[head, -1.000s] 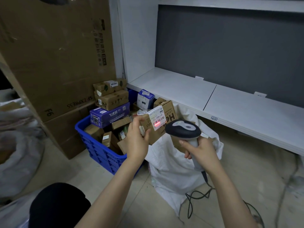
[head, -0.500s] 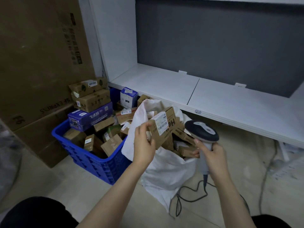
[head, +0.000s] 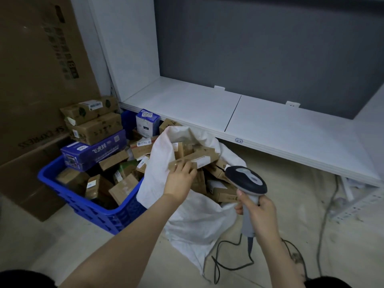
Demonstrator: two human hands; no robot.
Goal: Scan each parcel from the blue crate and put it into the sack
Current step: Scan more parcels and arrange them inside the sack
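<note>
Placing step: left hand (head: 179, 180) fingers curled on parcel (head: 202, 161) at sack (head: 193, 223) mouth; right hand (head: 259, 213) clamps scanner (head: 246, 179). Next: release, reach left to crate (head: 93, 209).

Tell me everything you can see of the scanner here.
The scanner is a handheld gun type, seemingly plastic: dark head with a pale grey top panel, grey grip. The right hand holds the grip, head up and tilted toward the sack. A black cable runs from its base and loops on the floor.
</note>
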